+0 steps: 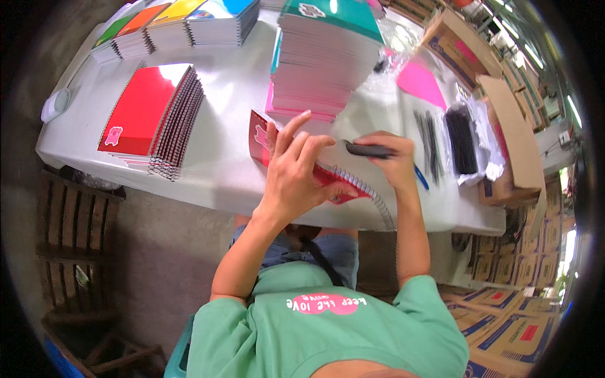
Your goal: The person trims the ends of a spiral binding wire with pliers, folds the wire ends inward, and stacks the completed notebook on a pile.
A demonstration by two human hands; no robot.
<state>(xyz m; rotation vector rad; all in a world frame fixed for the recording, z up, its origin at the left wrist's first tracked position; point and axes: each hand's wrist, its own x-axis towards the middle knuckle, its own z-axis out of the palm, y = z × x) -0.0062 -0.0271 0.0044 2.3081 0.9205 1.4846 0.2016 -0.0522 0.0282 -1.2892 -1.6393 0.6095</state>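
Observation:
A red-covered notebook (257,140) with a loose spiral coil (353,180) along one edge is at the table's near edge. My left hand (293,167) grips it, thumb pressed near the coil and the other fingers raised and bent. The coil's tail (384,214) runs past the notebook toward my right forearm. To the right, my right hand (397,159) is closed around a black-handled hand tool (370,150), its tip pointing left toward my left fingers. The tool's exact kind is unclear, and my left hand hides part of the notebook.
Behind my hands rises a tall notebook stack (315,69) with a teal top cover. Red spiral notebooks (142,107) are piled at left; several colored stacks (214,25) stand farther back. Black coils (462,142), a blue pen (421,177) and an open cardboard box (513,138) are at right.

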